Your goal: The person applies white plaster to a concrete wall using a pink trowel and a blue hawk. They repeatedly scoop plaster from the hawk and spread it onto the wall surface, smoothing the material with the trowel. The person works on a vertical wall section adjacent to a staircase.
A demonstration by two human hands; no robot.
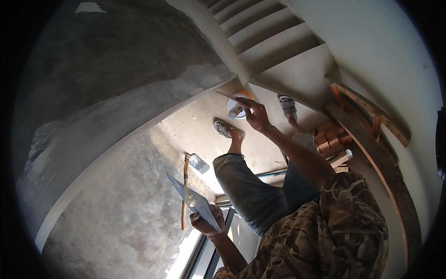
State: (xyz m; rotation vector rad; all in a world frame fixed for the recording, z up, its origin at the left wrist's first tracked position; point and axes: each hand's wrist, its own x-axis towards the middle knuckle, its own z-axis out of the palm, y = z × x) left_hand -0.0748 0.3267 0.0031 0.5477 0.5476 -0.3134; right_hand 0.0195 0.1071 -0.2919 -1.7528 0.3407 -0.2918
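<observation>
Down-left of right grip (257,116), clutching plate (192,199) in left grip (203,226), slanted upper-left to lower-right. In right grip, pinching blade (226,96) aimed up-left, overlapping bucket (231,106) in view.

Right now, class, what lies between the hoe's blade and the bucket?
In the head view, the left sandal, worn on the person's foot, lies between the hoe's blade and the bucket.
</observation>
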